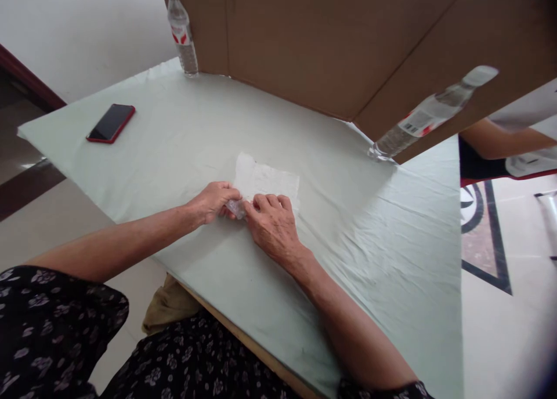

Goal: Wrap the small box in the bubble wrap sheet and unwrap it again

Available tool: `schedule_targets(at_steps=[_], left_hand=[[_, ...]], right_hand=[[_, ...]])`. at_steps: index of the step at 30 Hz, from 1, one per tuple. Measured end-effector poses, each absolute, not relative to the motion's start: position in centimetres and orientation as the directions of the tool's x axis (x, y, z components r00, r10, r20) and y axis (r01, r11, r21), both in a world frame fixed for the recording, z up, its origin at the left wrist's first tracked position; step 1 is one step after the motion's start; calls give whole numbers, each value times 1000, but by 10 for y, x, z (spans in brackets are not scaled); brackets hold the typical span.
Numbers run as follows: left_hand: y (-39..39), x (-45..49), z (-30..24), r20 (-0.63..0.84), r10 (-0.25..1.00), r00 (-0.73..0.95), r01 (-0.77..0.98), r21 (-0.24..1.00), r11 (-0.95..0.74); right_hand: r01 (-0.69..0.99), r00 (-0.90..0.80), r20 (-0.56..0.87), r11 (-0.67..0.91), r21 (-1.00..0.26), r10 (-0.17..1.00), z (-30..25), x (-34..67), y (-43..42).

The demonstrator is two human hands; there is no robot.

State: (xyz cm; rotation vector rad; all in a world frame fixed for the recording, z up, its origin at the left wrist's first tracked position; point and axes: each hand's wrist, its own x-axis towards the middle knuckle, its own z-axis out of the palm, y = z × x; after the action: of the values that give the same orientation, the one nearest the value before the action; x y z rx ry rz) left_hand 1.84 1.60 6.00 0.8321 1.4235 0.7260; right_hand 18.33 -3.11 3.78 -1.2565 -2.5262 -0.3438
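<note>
My left hand (215,202) is closed, with thumb and fingers pinching a small piece of crinkled clear plastic (235,208). At the other end of that plastic, my right hand (273,225) is closed too, its thumb side against the plastic and its fingers curled. Just beyond both hands, a thin white paper sheet (265,181), like a tissue, lies flat on the table. The curled right fingers overlap its near edge and hide part of it. What the right fingertips press on is partly hidden.
A pale green cloth covers the table (174,149). Upright cardboard panels (296,45) stand along the back. One water bottle (181,33) is at the back left, another bottle (435,115) at the right. A red-edged phone (111,123) lies left. Another person's arm (505,139) shows at right.
</note>
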Motion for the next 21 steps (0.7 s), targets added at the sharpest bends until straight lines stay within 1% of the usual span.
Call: schedule_targets(at_steps=[4, 6, 9, 11, 12, 13, 15, 16, 18, 20, 21], left_hand=[[15, 23, 64, -506, 861, 46, 41, 863, 504], [14, 23, 68, -491, 867, 90, 42, 871, 489], [13, 19, 73, -477, 861, 176, 54, 878, 476], [11, 15, 74, -450, 867, 212, 114, 893, 435], [10, 14, 73, -416, 880, 228, 171, 907, 384], [8, 14, 70, -359, 901, 244, 241, 922, 302], [3, 15, 61, -166, 945, 282, 395, 918, 43], [0, 17, 54, -27, 955, 294, 458, 881, -116], [-5, 21, 39, 245, 921, 304, 545, 748, -379], [-9, 25, 25, 432, 847, 309, 571, 628, -528], [-10, 26, 20, 503, 809, 305, 568, 585, -578]], right_hand=[[801, -559, 330, 598, -20, 761, 48, 185, -33], [803, -547, 317, 593, -65, 775, 51, 186, -33], [801, -548, 291, 592, -88, 784, 54, 189, -32], [795, -554, 274, 597, -105, 786, 56, 190, -31], [793, -554, 267, 597, -119, 789, 57, 190, -31], [793, -551, 260, 595, -135, 793, 57, 190, -30], [795, -536, 247, 581, -174, 807, 59, 191, -30], [795, -527, 242, 573, -200, 815, 60, 191, -30], [782, -513, 232, 562, -271, 826, 62, 194, -30], [750, -499, 254, 560, -352, 829, 66, 201, -30], [740, -476, 284, 554, -382, 832, 67, 206, -32]])
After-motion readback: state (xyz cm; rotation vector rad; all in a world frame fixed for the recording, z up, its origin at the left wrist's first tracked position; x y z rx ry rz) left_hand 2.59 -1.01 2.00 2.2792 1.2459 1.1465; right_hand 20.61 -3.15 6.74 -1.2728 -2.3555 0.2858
